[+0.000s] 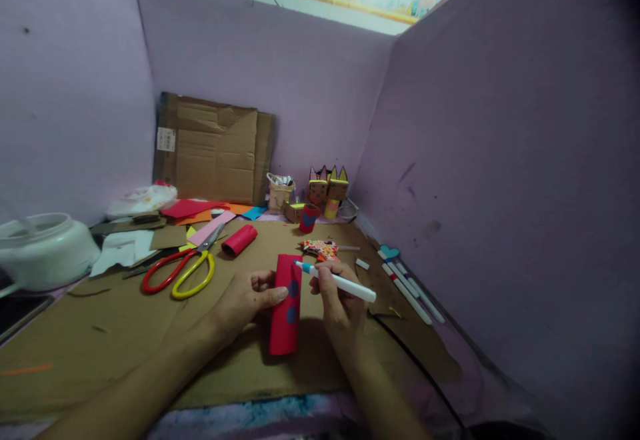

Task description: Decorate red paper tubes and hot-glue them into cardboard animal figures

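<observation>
My left hand (253, 300) grips a long red paper tube (284, 333) from its left side, thumb on the front. Dark blue round spots mark the tube's face. In my right hand (343, 300) is a white marker pen (353, 287) with a blue end, its tip at the upper right part of the tube. Whether the tip touches the paper, I cannot tell for sure. Just behind my right hand lies a glue gun (320, 248) with a colourful pattern. A shorter red tube (240, 241) rests on the cardboard to the upper left.
Scissors (193, 263) with red and yellow handles lie at left, near coloured paper (193, 209) and a white pot (50, 250). Several markers (407, 287) line the right side. Cardboard figures (327, 190) stand at the back. A black cord (415, 360) runs along the right front.
</observation>
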{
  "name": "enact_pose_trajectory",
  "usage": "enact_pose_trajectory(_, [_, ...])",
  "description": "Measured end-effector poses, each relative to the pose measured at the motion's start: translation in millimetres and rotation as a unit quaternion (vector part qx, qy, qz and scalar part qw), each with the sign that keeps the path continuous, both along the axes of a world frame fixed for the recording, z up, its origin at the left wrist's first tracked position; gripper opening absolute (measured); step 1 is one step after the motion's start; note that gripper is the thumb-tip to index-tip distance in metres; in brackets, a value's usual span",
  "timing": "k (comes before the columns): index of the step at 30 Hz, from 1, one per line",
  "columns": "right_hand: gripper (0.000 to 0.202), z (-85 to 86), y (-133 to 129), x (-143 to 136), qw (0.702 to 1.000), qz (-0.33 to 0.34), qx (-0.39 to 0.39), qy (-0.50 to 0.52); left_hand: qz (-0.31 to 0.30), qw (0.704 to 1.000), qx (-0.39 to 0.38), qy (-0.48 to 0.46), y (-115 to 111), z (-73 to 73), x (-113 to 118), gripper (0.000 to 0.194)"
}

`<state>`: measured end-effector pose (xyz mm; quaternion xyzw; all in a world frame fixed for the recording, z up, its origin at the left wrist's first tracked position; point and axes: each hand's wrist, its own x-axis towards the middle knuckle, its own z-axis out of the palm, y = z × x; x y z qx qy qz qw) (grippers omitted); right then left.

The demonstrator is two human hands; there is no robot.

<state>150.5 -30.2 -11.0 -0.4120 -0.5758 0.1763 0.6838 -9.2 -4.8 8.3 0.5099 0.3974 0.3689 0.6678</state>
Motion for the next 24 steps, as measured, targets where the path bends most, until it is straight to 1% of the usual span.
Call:
enact_pose_trajectory(5, [0.021,0.4,-0.3,-0.2,1.0,0.001,-0.006,-0.008,0.007,1.0,0.001,-0.003,-0.3,-0.7,0.5,0.044])
enact_pose_trajectory(12, [0.022,0.7,-0.2,-0.3,1.0,-0.001,-0.008,-0.019,0.003,1.0,0.004,0.006,-0.6,-0.1,0.4,0.045])
enact_pose_trajectory(20, [0.025,1.4,-2.4,1.4,0.999,-0.002,-0.023,-0.025,0.001,1.0,0.011,0.016,-0.7,-2.0,-1.0,0.042])
enact_pose_trajectory(24, [0.024,1.3,-2.0,0.5,1.0,-0.001,-0.015,-0.017,0.002,1.0,0.009,0.012,-1.3,-0.6,-0.3,0.041])
